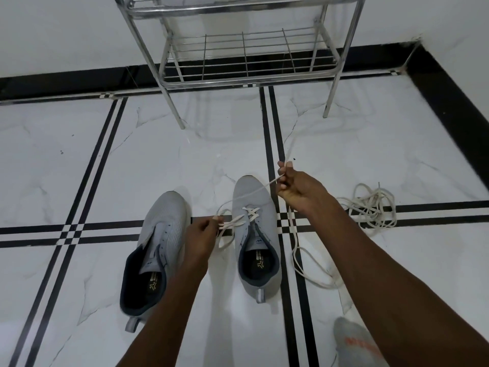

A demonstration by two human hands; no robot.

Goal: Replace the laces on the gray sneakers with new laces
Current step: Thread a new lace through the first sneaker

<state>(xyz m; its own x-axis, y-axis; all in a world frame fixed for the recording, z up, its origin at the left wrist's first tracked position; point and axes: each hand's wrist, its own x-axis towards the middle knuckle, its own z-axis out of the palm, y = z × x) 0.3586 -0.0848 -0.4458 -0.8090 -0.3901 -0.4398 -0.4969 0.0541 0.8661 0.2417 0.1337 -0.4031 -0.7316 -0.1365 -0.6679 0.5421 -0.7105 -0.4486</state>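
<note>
1. My left hand (202, 231) pinches a white lace (239, 218) just beside the right sneaker (255, 234), whose lower eyelets are crossed.
2. My right hand (297, 185) is raised past the toe, fingers curled around the same lace's other strand, pulled taut.
3. The left sneaker (156, 247) sits unlaced beside it on the tiled floor (79, 168).
4. A tangled lace pile (370, 206) lies to the right.
</note>
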